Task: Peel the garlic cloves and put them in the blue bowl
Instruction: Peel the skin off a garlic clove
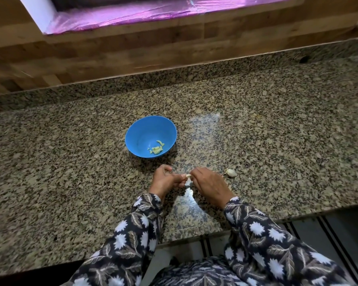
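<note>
— Garlic clove [188, 175]: where is it?
— Low in the middle of the view, lifted just above a speckled granite countertop [70, 153]. It shows only as a small pale sliver between two hands.
— What are the hands doing?
— The left hand [165, 179], at 9 o'clock from the garlic clove, has its fingers curled and pinches one end. The right hand [208, 183], at 3 o'clock, pinches the other end. Whether it holds skin or flesh is too small to tell. Both arms wear dark leaf-print sleeves [132, 230].
— And the bowl?
— The blue bowl [142, 129] stands on the counter at 11 o'clock from the hands, near but apart from them. A few pale peeled pieces [157, 149] lie at its bottom.
— Any garlic left?
— One unpeeled clove [231, 172] lies on the counter at 2 o'clock from the right hand, close by.
— What could go wrong?
— The clove looks small and the hold is by fingertips alone, so a hard tug on the skin may well flick it loose onto the counter, or over the near edge at 6 o'clock. Loose skin could cling to it and end up in the bowl. A hasty reach might also nudge the bowl, which looks light.
</note>
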`<action>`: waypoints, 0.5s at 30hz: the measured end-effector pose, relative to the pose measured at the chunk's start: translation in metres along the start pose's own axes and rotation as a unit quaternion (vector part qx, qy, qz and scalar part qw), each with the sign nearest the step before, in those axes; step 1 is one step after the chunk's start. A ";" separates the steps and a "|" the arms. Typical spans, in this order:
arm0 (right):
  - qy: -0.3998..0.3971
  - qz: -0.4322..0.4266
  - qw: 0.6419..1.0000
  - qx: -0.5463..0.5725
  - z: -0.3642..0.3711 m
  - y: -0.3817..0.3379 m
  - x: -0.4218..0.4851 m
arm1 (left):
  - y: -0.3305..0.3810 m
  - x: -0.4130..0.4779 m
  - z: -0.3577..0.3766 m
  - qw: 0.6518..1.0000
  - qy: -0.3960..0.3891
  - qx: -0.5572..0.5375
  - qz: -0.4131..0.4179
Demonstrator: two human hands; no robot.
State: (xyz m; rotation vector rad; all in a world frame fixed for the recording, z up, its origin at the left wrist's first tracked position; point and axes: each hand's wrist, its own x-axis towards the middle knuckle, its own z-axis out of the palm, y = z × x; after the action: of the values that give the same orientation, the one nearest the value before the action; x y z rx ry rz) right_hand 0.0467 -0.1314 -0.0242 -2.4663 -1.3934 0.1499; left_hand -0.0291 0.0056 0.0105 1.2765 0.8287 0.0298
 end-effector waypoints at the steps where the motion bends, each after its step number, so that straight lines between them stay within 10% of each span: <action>1: 0.000 0.006 1.000 0.004 0.002 0.000 0.000 | -0.001 0.000 -0.001 1.000 -0.005 0.010 0.009; 15: 0.014 0.298 0.870 0.392 0.005 -0.023 0.005 | -0.019 -0.003 0.007 0.963 0.023 0.184 0.197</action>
State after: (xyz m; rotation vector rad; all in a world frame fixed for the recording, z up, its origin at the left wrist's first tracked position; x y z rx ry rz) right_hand 0.0290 -0.1145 -0.0216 -2.0518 -0.3550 0.6624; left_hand -0.0351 -0.0072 -0.0035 1.7858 0.6224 0.2341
